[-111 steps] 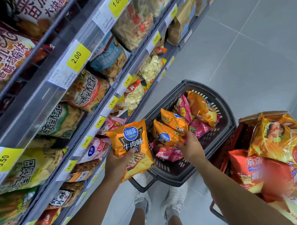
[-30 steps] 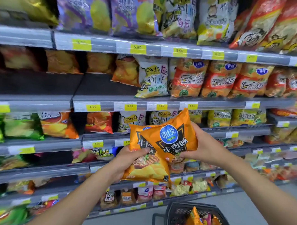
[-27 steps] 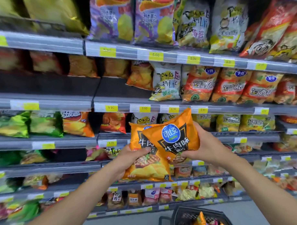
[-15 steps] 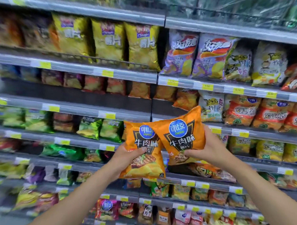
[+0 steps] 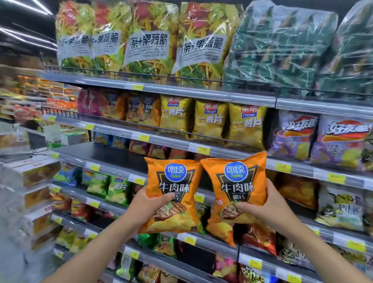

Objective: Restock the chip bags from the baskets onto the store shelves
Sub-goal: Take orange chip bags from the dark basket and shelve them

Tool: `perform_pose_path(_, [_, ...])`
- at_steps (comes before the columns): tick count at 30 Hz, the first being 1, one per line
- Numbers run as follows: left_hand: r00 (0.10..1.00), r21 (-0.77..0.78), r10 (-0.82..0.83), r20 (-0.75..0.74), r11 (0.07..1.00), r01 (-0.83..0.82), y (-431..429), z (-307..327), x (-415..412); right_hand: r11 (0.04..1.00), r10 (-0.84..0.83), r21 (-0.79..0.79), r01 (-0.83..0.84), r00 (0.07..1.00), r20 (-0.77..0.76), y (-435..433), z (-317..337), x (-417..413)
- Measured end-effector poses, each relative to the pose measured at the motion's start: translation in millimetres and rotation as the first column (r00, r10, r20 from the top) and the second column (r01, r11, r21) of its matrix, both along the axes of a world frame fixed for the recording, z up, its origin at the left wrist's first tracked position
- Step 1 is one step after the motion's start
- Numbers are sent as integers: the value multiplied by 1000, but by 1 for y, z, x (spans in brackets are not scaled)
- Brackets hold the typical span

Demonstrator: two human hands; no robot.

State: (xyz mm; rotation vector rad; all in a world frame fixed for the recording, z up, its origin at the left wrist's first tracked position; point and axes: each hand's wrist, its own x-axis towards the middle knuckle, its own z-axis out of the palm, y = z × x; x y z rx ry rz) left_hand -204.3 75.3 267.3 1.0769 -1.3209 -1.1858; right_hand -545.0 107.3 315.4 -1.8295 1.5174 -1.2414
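Now, asks the student, what do the two hands hold?

Tutor: Centre of view. The left hand (image 5: pixel 149 205) grips the left orange chip bag (image 5: pixel 171 183) at its lower left part, with the thumb across the printed front and the fingers hidden behind. The right hand (image 5: pixel 268 205) grips the right orange chip bag (image 5: pixel 234 185) at its lower right edge, thumb likewise on the front. Both bags are upright, faces outward, side by side, and their upper corners meet.

Student: And where do the bags sit relative to the stock?

Tutor: They are raised in front of the store shelves (image 5: pixel 162 89), level with the third shelf from the top. The left stretch of that shelf shows a dark board (image 5: pixel 109 153). Just above stand the yellow bags (image 5: pixel 209 119), with the purple bags (image 5: pixel 295 134) to their right. The top shelf carries large vegetable-crisp bags (image 5: pixel 146 40) on the left and green clear-wrapped packs (image 5: pixel 277 45) on the right. Yellow price tags (image 5: pixel 203 150) line the shelf edges. Whether either orange bag touches a shelf cannot be told.
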Motion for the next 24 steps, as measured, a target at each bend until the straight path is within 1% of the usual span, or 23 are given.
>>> perform_pose_path(6, [985, -55, 170, -23, 984, -171, -20, 21, 61, 996, 84, -28, -83, 996, 42, -66, 8, 61])
perform_pose_path(9, [977, -38, 213, -29, 976, -214, -31, 25, 99, 989, 142, -35, -140, 988, 58, -100, 12, 105])
perform_pose_path(13, [947, -55, 321, -23, 945, -322, -50, 28, 155, 976, 211, -67, -208, 977, 38, -151, 17, 165])
perform_pose_path(20, [911, -107, 413, -4, 906, -411, -102, 49, 233, 949, 295, -112, -293, 955, 0, -234, 33, 251])
perform_pose_path(24, [899, -121, 437, -30, 891, -437, -132, 59, 265, 926, 358, -138, -352, 933, 20, -274, 42, 288])
